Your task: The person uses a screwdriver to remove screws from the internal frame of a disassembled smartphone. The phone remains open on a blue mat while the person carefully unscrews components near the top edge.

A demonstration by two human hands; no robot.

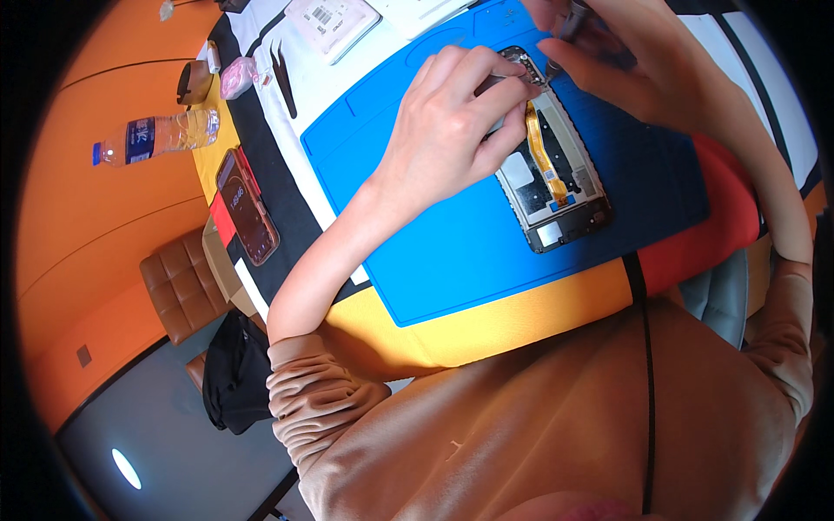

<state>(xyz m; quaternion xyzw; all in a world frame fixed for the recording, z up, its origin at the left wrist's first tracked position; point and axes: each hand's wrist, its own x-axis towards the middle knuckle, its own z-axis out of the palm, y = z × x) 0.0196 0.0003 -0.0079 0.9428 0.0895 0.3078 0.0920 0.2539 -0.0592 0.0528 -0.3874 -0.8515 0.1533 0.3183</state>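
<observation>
An opened phone (569, 143) lies on the blue work mat (434, 252), its inside facing up. A yellow-orange flex cable (543, 148) runs lengthwise across it. My left hand (452, 117) is closed over the phone's far left part, fingers bent and pressed at its edge. A greyish sliver shows between those fingers; I cannot make out what it is. At the phone's far end, my right hand (621, 74) grips a slim dark screwdriver (571, 22), with its tip down near the phone's top corner. Part of the phone's far end is hidden by my fingers.
Left of the mat lie black tweezers (283, 80), a pink bundle (237, 78) and a lit phone (248, 208). A water bottle (156, 139) and a dark brown cup-like object (194, 82) are farther left. A white box (334, 26) sits beyond the mat.
</observation>
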